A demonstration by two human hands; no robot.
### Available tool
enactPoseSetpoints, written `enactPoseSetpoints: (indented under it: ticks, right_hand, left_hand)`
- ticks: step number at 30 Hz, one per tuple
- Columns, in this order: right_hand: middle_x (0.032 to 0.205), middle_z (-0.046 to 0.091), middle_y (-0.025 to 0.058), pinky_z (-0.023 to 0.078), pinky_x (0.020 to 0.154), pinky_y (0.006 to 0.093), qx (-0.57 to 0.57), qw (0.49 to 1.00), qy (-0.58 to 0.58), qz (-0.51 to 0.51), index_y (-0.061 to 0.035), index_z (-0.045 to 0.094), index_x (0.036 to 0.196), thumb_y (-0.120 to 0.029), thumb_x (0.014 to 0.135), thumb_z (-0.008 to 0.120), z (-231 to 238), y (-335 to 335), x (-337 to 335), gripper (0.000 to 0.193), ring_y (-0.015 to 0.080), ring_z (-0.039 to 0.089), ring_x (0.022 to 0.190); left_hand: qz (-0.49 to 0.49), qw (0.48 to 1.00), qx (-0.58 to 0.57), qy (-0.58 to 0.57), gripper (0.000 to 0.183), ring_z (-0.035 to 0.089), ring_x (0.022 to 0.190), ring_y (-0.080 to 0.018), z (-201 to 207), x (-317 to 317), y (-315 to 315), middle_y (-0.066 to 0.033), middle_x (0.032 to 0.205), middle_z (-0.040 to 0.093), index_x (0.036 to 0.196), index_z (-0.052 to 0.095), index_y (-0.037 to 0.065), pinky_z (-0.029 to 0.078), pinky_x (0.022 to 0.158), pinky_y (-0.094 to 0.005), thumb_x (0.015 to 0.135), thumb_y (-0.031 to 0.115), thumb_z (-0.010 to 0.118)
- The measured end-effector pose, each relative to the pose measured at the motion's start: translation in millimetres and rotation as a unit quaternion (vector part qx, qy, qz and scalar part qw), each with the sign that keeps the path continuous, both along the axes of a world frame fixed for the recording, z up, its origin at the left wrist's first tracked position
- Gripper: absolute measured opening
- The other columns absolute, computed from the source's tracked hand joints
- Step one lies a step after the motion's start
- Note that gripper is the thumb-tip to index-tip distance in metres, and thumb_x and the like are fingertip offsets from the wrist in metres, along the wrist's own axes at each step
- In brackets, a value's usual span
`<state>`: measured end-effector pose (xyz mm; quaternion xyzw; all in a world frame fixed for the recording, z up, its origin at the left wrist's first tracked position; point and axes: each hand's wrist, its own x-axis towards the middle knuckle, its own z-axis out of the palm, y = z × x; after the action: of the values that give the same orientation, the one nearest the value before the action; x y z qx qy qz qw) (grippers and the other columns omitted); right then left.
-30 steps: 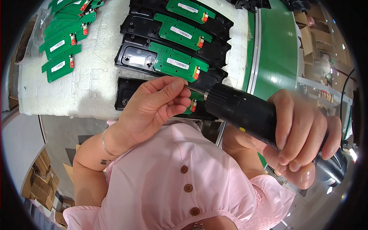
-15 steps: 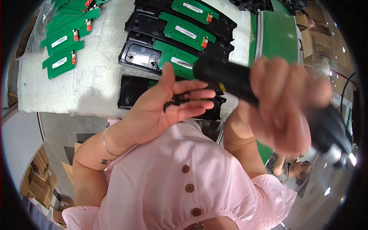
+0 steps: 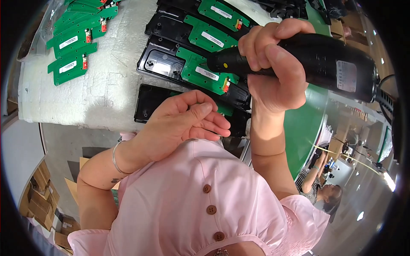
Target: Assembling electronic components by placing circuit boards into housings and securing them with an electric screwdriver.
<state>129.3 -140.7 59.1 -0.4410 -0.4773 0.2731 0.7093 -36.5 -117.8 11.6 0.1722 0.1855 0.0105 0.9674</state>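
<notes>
- On the right of the head view, the right hand (image 3: 284, 77) wraps fully round a black powered screwdriver (image 3: 329, 64), probably to carry its bulk while the narrow end slants toward the work
- At that end, the tool stands at the green board (image 3: 193, 68) in the black housing (image 3: 164, 59) second from the body; whether the tip touches cannot be told
- Just below, the left hand (image 3: 181, 119) curls loosely, thumb over the fingers, perhaps as a cup; its contents are hidden, so I cannot tell if it holds anything
- Behind it lies the nearest housing (image 3: 144, 102), partly covered
- Leftward, loose boards (image 3: 64, 73) overlap on the white padded surface (image 3: 106, 94), connectors aligned, likely to save room
</notes>
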Motion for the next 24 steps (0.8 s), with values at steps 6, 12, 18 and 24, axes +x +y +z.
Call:
enactPoseSetpoints:
  ticks: [6, 12, 18, 24]
  right_hand:
    - [0.055, 0.038, 0.0041, 0.035, 0.05, 0.0306, -0.03, 0.999, -0.021, 0.028, -0.0024, 0.042, 0.086, -0.005, 0.066, 0.043, 2.0, 6.8, -1.6, 0.02, 0.0131, 0.036, 0.046]
    - [0.055, 0.038, 0.0042, 0.034, 0.049, 0.0295, -0.022, 0.998, 0.0, 0.055, -0.0023, 0.041, 0.086, -0.002, 0.064, 0.043, 9.1, 3.2, -3.9, 0.021, 0.013, 0.036, 0.047]
    - [0.058, 0.052, -0.0095, 0.037, 0.055, 0.0155, 0.052, 0.99, -0.02, 0.127, -0.0108, 0.048, 0.091, 0.005, 0.063, 0.058, 64.5, -36.7, -2.1, 0.033, 0.0017, 0.049, 0.05]
    - [0.055, 0.054, -0.0069, 0.041, 0.055, 0.0152, 0.15, 0.983, 0.055, 0.091, -0.0107, 0.048, 0.085, -0.003, 0.062, 0.064, 48.0, -39.2, -15.6, 0.028, 0.0025, 0.051, 0.047]
  left_hand:
    - [0.034, 0.998, 0.051, 0.01, 0.012, 0.061, 0.077, -0.0152, -4.0, -2.0, 3.0, -0.0086, 0.087, 0.061, 0.096, 0.054, 0.001, 0.051, 0.069, -0.0241, 0.088, 0.01, 0.051]
    - [0.098, 0.994, -0.024, 0.043, 0.016, 0.06, 0.078, -0.0129, -1.9, -0.8, 5.9, -0.0066, 0.09, 0.06, 0.1, 0.055, 0.001, 0.051, 0.07, -0.0224, 0.087, 0.009, 0.053]
    - [0.118, 0.989, -0.087, 0.006, 0.019, 0.06, 0.083, -0.0135, -10.2, 3.3, 7.3, -0.0072, 0.091, 0.061, 0.101, 0.057, 0.001, 0.05, 0.073, -0.0221, 0.086, 0.012, 0.056]
    - [0.119, 0.986, -0.114, -0.017, 0.019, 0.06, 0.078, -0.012, -15.1, 8.2, 5.2, -0.0055, 0.089, 0.061, 0.099, 0.058, 0.001, 0.05, 0.069, -0.0217, 0.087, 0.016, 0.054]
